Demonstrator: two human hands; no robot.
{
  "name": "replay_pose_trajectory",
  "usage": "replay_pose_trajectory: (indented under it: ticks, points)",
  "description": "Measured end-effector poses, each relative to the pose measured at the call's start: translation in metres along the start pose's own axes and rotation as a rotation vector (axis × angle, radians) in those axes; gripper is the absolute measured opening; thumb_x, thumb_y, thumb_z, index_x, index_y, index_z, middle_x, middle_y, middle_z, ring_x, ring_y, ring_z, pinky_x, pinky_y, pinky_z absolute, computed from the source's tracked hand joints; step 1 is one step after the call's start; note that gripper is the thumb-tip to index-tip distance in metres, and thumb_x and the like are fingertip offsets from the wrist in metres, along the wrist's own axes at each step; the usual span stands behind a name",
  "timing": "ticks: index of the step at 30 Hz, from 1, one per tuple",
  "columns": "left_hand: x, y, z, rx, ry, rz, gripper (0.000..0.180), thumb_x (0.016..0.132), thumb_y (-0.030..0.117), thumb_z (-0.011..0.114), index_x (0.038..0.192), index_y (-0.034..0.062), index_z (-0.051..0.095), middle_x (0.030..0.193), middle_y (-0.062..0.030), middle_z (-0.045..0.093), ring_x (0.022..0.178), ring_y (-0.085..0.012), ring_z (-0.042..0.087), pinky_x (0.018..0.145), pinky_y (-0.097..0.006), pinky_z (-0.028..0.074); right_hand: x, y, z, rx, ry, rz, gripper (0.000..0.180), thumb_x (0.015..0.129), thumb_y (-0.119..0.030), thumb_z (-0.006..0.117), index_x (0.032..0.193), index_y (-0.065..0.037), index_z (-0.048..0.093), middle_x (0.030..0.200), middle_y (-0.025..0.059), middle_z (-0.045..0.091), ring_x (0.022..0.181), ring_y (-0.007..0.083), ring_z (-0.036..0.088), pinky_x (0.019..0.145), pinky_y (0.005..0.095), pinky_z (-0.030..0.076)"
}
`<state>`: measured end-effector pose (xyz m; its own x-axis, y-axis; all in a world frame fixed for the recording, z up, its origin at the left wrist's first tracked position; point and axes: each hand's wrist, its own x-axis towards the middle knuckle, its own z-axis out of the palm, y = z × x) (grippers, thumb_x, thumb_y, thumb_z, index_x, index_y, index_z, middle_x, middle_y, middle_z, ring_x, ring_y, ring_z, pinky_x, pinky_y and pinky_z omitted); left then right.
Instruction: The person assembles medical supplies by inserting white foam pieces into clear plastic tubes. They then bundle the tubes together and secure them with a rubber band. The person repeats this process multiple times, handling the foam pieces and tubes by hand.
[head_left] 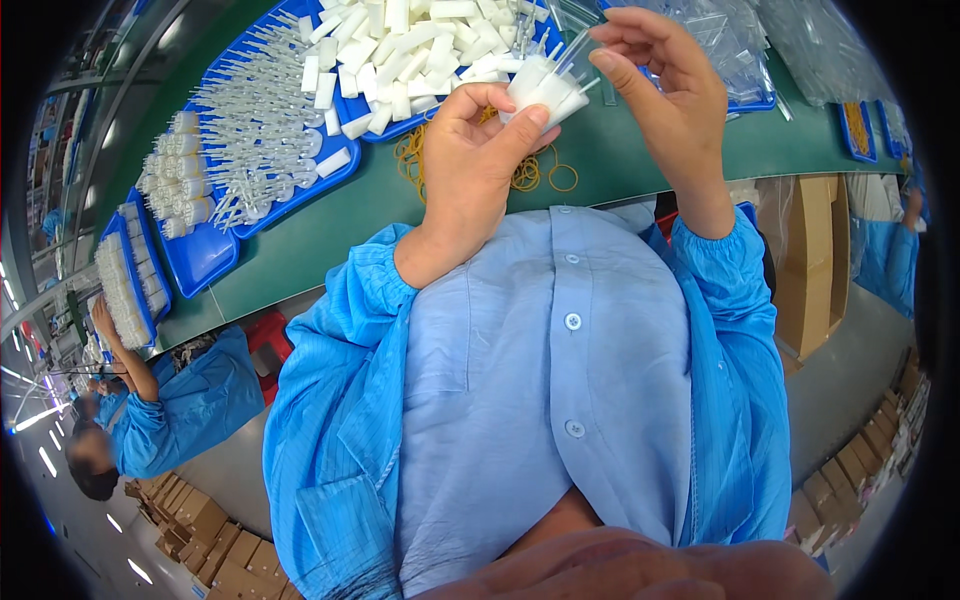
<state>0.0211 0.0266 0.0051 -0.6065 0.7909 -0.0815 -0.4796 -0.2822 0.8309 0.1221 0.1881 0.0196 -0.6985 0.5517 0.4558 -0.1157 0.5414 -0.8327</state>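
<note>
My left hand (480, 150) is closed around a small bundle of white foam pieces (540, 92), held above the near edge of the green table. Thin pale stems stick out of the bundle toward the right. Close beside it, my right hand (672, 100) has its thumb and fingertips brought together at the upper end of a clear plastic tube (573, 50) that rises from the bundle. Below the left hand, yellow rubber bands (528, 175) lie loose on the table, partly hidden by that hand.
A blue tray heaped with white foam blocks (400, 50) stands ahead. To its left, another tray (262, 222) holds many thin-stemmed clear parts (262, 120). Clear plastic bags (715, 45) fill a tray at the right. A cardboard box (810, 265) stands right; a co-worker (190, 400) sits left.
</note>
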Motion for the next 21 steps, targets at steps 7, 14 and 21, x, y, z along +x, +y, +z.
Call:
replay_pose_trajectory:
  ticks: [7, 14, 21]
  points:
    - [0.004, -0.003, -0.006, -0.025, -0.008, -0.013, 0.017, 0.090, 0.004, 0.065, 0.098, 0.0010, 0.050, 0.101, -0.0156, 0.064, 0.089, -0.0188, 0.066, 0.077, -0.029, 0.056, 0.007, -0.033, 0.004, -0.544, -0.174, -0.431, 0.080, 0.065, -0.033, 0.085, 0.125, 0.003, 0.046, 0.123, 0.0219, 0.050, 0.110, 0.0381, 0.051, 0.094, 0.0449, 0.043]
    - [0.001, 0.000, -0.003, -0.037, -0.006, -0.075, 0.014, 0.094, 0.009, 0.059, 0.102, -0.0010, 0.052, 0.098, -0.0145, 0.064, 0.086, -0.0191, 0.066, 0.078, -0.030, 0.055, 0.003, -0.025, 0.012, -0.556, -0.099, -0.463, 0.080, 0.063, -0.027, 0.085, 0.125, 0.002, 0.046, 0.122, 0.0213, 0.051, 0.114, 0.0392, 0.049, 0.096, 0.0466, 0.042]
    - [0.000, 0.002, -0.003, -0.102, -0.039, -0.084, 0.015, 0.097, 0.008, 0.050, 0.109, -0.0007, 0.047, 0.104, -0.0149, 0.060, 0.093, -0.0204, 0.065, 0.085, -0.033, 0.054, 0.004, -0.022, 0.008, -0.577, -0.122, -0.424, 0.080, 0.063, -0.029, 0.086, 0.125, 0.001, 0.047, 0.117, 0.0185, 0.054, 0.113, 0.0380, 0.051, 0.096, 0.0450, 0.043]
